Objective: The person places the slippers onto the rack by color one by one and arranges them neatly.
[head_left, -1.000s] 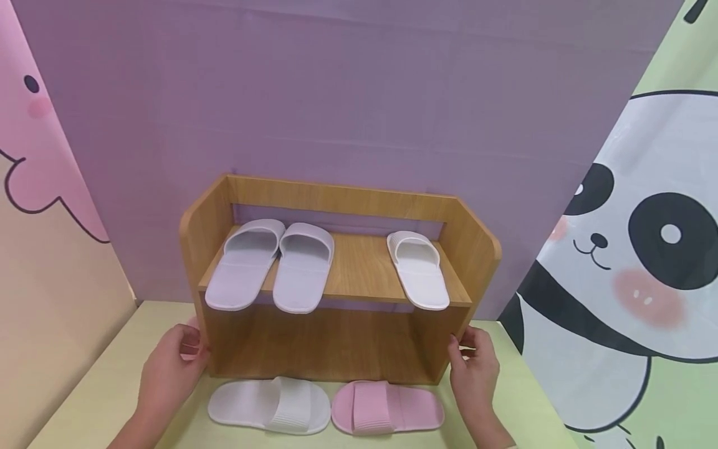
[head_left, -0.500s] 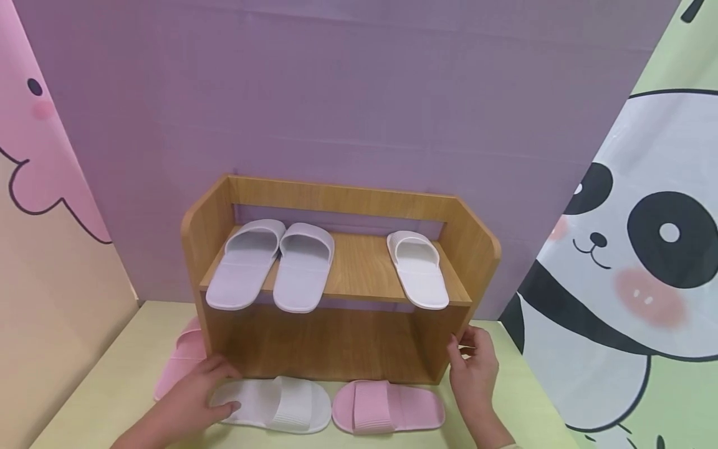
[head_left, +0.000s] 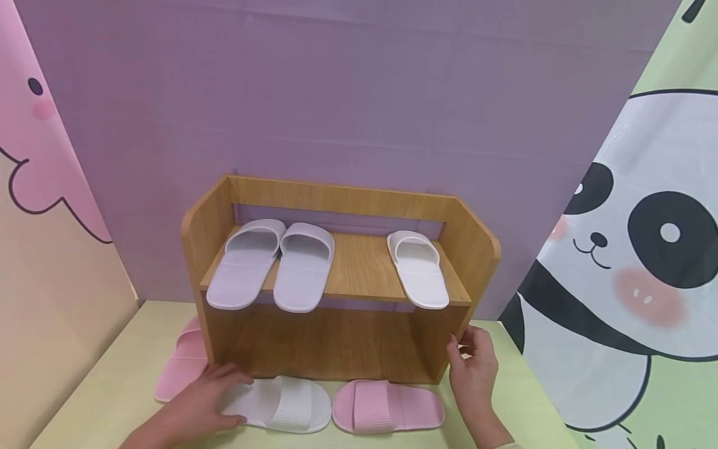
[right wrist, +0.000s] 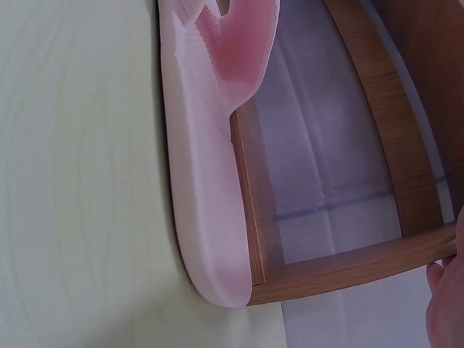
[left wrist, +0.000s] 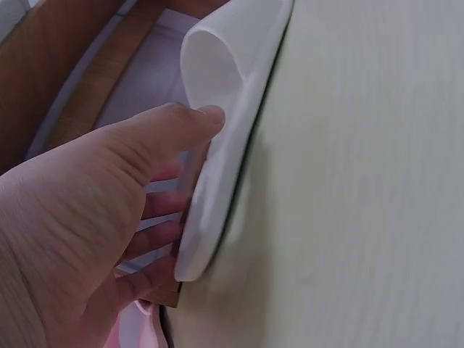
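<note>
My left hand [head_left: 196, 402] reaches over the heel end of a white slipper [head_left: 294, 405] in front of the small wooden shoe rack [head_left: 342, 346]. Its thumb and straight fingers are spread on either side of the sole; in the left wrist view the thumb lies over the slipper [left wrist: 235, 145]. At the rack's right side panel, my right hand [head_left: 473, 374] pinches the front edge between thumb and fingers; only part of it shows in the right wrist view. A pink slipper [head_left: 387, 406] lies right of the white one, toe ends facing.
Two pale lilac slippers [head_left: 305, 271] stand on the left of the upper shelf, a single white slipper [head_left: 417, 271] on its right. Another pink slipper [head_left: 182, 362] lies left of the rack, partly hidden. A purple backdrop [head_left: 348, 93] rises behind.
My left hand has left the rack's left side and come forward and right to the white slipper's heel end, uncovering the pink slipper at left. My right hand stays at the rack.
</note>
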Demonstrator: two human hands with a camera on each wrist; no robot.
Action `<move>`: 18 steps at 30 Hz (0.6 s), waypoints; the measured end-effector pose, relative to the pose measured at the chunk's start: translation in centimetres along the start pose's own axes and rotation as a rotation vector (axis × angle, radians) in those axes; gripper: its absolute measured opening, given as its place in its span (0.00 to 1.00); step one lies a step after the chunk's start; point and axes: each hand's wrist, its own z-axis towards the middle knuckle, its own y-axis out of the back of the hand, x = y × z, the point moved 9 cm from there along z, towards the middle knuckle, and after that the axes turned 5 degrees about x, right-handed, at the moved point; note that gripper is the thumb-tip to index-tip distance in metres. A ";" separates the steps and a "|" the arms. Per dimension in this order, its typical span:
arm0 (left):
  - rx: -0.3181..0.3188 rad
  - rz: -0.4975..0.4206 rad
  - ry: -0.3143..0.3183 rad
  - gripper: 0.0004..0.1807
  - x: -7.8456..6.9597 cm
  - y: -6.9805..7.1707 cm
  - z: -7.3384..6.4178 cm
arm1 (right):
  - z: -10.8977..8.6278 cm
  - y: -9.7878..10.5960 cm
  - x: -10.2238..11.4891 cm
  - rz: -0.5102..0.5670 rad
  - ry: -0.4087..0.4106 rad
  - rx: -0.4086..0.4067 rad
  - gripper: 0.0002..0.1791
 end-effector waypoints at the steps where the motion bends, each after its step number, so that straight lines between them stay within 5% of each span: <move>1: 0.005 -0.003 0.002 0.32 0.0 -0.1 0.0 | 0.0 0.0 0.0 0.002 0.004 -0.001 0.11; 18: 0.001 0.011 -0.096 0.32 -0.9 -0.3 -0.4 | -0.1 -0.1 -0.2 -0.004 0.013 -0.003 0.12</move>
